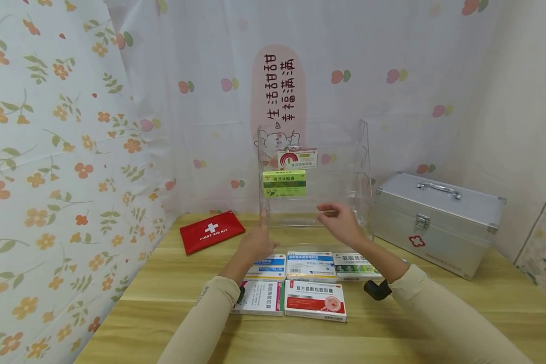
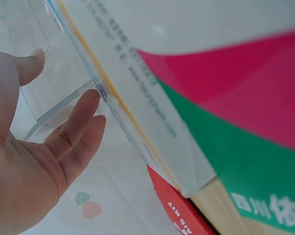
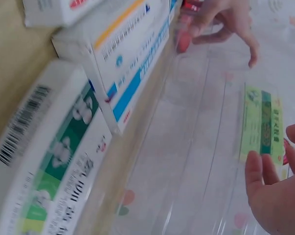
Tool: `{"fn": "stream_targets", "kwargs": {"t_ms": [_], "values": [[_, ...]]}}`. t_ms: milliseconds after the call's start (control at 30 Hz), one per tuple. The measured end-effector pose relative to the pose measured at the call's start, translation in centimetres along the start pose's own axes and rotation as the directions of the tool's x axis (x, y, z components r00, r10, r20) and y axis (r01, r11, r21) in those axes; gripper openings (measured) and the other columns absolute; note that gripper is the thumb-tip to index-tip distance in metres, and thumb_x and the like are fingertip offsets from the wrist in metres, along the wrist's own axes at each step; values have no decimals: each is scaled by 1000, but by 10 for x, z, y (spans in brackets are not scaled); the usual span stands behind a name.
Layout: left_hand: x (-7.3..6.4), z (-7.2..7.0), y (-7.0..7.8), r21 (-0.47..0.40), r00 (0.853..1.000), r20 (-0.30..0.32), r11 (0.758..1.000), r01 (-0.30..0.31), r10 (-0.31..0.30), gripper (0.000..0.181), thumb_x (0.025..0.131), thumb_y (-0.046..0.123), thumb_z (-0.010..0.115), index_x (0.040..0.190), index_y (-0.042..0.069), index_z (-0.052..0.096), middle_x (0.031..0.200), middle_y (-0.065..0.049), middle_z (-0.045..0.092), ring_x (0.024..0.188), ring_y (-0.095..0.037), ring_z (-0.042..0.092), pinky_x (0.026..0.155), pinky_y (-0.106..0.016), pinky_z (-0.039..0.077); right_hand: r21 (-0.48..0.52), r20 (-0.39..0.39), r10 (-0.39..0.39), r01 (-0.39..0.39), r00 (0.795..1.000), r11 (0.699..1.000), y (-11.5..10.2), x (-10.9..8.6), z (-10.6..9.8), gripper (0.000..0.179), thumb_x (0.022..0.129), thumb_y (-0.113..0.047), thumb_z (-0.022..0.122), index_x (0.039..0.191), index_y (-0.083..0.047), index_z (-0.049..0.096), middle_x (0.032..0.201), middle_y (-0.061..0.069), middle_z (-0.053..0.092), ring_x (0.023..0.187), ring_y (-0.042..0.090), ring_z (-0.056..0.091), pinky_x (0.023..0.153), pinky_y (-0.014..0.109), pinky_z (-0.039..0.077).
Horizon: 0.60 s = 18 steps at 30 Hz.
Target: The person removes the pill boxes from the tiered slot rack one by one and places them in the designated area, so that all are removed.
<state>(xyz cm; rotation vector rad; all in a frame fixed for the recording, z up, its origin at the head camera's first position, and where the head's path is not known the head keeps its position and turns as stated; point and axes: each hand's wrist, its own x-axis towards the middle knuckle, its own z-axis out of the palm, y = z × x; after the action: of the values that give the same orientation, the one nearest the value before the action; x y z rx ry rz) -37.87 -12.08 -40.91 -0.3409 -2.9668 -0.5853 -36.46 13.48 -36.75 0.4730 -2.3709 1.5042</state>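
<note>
Patterned cloth (image 1: 205,116) backs the clear rack (image 1: 334,184), probably light and slick, best held by its sides, left hand (image 1: 257,241) and right hand (image 1: 341,225) grasping nothing.

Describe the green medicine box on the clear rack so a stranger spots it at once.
Find the silver case; left of it in the head view stands the clear rack. On its left side, below a white-and-red box, sits the green box. Its front is yellow-green with a darker band, while its neighbour's is mostly white.
</note>
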Motion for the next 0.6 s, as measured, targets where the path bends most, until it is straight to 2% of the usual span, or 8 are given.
{"fn": "stream_targets", "kwargs": {"t_ms": [200,433,600], "values": [[0,0,-1,-17,1000,1,1000,3,-3,111,90,34,73,157,21,-14,140,-23,50,103,-32,65,86,-43,56,-24,-49,-69,68,996,997,-4,26,3,25,93,-8,66,116,3,66,122,20,65,108,34,64,89,45,56],[0,3,-2,-50,1000,-7,999,9,-9,110,89,31,75,157,22,-11,142,-21,50,115,-34,62,91,-44,55,-66,-44,-29,26,999,997,-9,43,7,34,94,-17,66,125,-3,63,140,18,54,123,40,54,89,50,55],[0,3,-1,-31,1000,-16,1000,2,-3,110,89,32,74,157,23,-12,141,-22,50,114,-35,62,93,-46,54,-112,-13,-15,13,1000,994,-16,56,10,39,93,-17,67,129,-4,62,142,17,52,128,38,51,95,50,52]]}}
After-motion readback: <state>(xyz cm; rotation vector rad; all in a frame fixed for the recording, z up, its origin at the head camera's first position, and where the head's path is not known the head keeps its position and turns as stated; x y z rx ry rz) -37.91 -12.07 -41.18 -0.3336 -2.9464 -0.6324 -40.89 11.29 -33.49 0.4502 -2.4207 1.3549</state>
